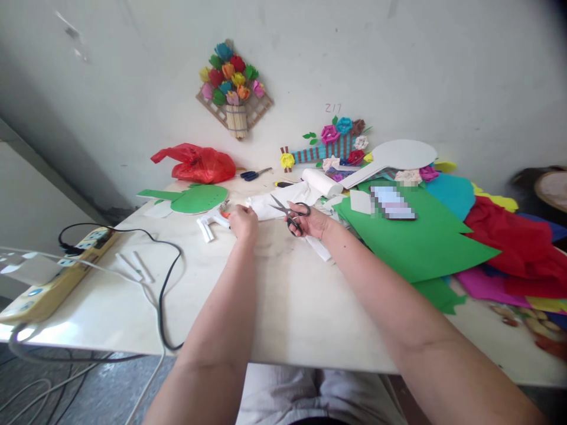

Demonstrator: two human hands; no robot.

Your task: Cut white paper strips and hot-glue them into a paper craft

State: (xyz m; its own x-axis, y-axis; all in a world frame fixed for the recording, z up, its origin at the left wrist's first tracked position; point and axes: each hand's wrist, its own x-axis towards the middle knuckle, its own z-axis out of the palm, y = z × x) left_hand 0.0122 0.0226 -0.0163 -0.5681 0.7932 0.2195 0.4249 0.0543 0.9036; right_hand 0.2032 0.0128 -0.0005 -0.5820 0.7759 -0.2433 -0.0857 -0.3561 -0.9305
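My right hand [312, 222] holds scissors [292, 216] with black handles, fingers through the loops. Their blades are parted and point up and to the left. My left hand [244, 222] is closed just left of the blades, its fingertips turned away, so what it pinches is hidden. Beside it lies a white glue gun [211, 223] with an orange part. A crumpled white sheet [270, 203] spreads between and beyond my hands, running to a white roll [321, 182]. Under my right wrist is a white strip [318, 248].
To the left stand a yellow power strip [57, 274] and a black cable [166, 307]. Farther back are a green paddle-shaped piece [199, 199], a red plastic bag [199, 165] and dark-handled scissors [250, 175]. On the right, green sheets [411, 242] carry a phone [394, 202].
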